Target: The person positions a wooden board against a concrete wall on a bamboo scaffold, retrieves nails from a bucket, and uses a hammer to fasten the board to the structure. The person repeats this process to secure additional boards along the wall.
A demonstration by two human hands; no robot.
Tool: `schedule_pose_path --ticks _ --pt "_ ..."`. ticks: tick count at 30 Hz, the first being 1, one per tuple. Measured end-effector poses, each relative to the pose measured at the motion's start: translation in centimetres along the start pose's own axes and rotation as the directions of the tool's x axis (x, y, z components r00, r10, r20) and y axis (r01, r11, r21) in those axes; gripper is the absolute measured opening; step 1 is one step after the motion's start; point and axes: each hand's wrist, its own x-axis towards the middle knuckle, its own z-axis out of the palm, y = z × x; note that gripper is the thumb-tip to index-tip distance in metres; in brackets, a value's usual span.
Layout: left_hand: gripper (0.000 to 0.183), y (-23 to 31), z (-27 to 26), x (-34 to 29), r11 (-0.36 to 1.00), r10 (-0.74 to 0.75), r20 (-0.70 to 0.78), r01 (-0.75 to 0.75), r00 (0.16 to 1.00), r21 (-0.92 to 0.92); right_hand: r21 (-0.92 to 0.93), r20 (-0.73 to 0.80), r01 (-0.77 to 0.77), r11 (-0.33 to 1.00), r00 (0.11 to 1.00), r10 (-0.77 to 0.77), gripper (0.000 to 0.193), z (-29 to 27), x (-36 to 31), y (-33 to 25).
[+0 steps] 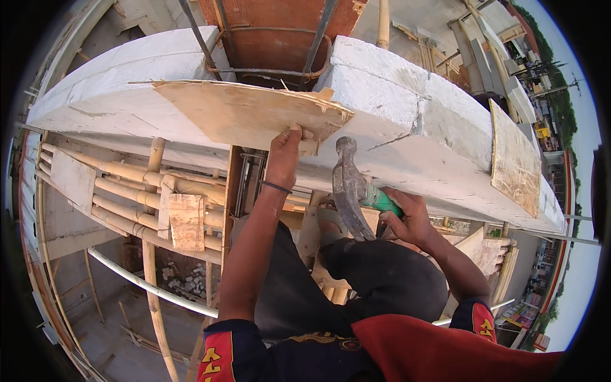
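Note:
A tan plywood sheet (229, 113) with a ragged, splintered upper edge lies against the white block wall, across the gap in it. My left hand (289, 156) touches the front of the sheet near its lower right corner, fingers pinched together. Whatever may be between those fingers is too small or hidden to make out. In my right hand (407, 216) is a claw hammer (347, 184), held by its green grip. The worn grey steel head stands up beside the sheet's right end, apart from it.
White block wall (382, 83) runs across in front, cracked right of the gap. Steel bars (318, 38) and a reddish-brown panel (267, 44) stand in the gap. Bamboo poles (133, 197) form scaffolding at left, high above a rubble-strewn floor. Another plywood piece (514, 162) leans at right.

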Motion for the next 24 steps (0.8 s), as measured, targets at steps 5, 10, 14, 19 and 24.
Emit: schedule_pose_path --ticks 5,10,14,19,24 --pt "0.028 -3.7 -0.1 1.1 0.99 0.086 -0.192 -0.063 0.978 0.122 0.198 -0.126 -0.071 0.978 0.987 0.097 0.037 1.2 0.7 1.6" --pt "0.087 -6.0 -0.7 2.9 0.949 0.225 -0.479 -0.08 0.848 0.304 0.066 -0.14 -0.025 0.997 0.99 0.034 0.038 1.5 2.0 1.4" --pt "0.117 -5.5 -0.9 2.8 0.919 0.299 -0.429 -0.135 0.852 0.372 0.137 -0.166 0.011 0.99 0.986 0.012 0.042 1.4 2.6 0.7" --pt "0.115 -4.5 -0.7 2.4 0.896 0.357 -0.413 -0.183 0.838 0.405 -0.02 -0.068 0.218 0.976 0.973 -0.218 0.044 0.5 2.2 -0.9" --pt "0.11 -5.4 -1.1 2.3 0.876 0.428 -0.37 -0.277 0.825 0.395 -0.237 0.328 0.476 0.847 0.86 -0.392 0.053 -0.2 1.8 -2.6"
